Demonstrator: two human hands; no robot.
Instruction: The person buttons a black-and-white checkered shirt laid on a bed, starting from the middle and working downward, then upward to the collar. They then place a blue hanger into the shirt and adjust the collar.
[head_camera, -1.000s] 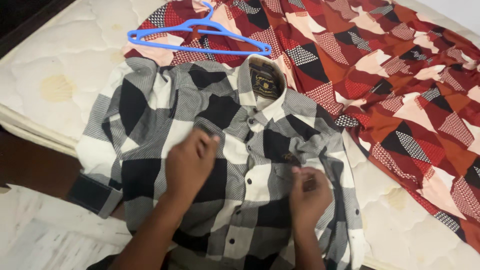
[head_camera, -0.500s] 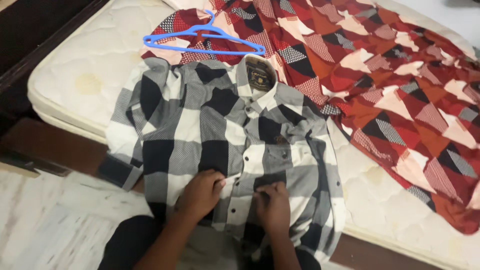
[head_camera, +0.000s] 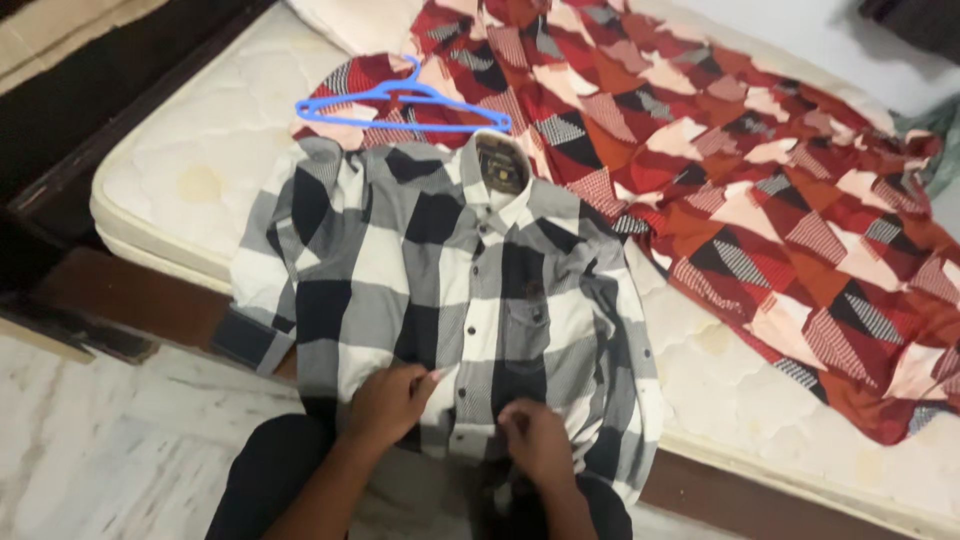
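Observation:
A black, grey and white checked shirt (head_camera: 440, 280) lies face up on a white mattress (head_camera: 190, 150), collar away from me, its hem hanging over the near edge. My left hand (head_camera: 388, 402) rests on the lower left front panel beside the button row. My right hand (head_camera: 533, 440) pinches the fabric at the lower placket near the hem. A blue plastic hanger (head_camera: 400, 100) lies just beyond the collar.
A red, orange and pink patterned cloth (head_camera: 760, 190) spreads over the mattress to the right and behind the shirt. A dark wooden bed frame (head_camera: 120, 300) runs along the near left edge. Pale marbled floor (head_camera: 110, 450) lies below it.
Both hands slid down the shirt front from the chest to the hem. The view pulled back, showing more of the mattress and floor.

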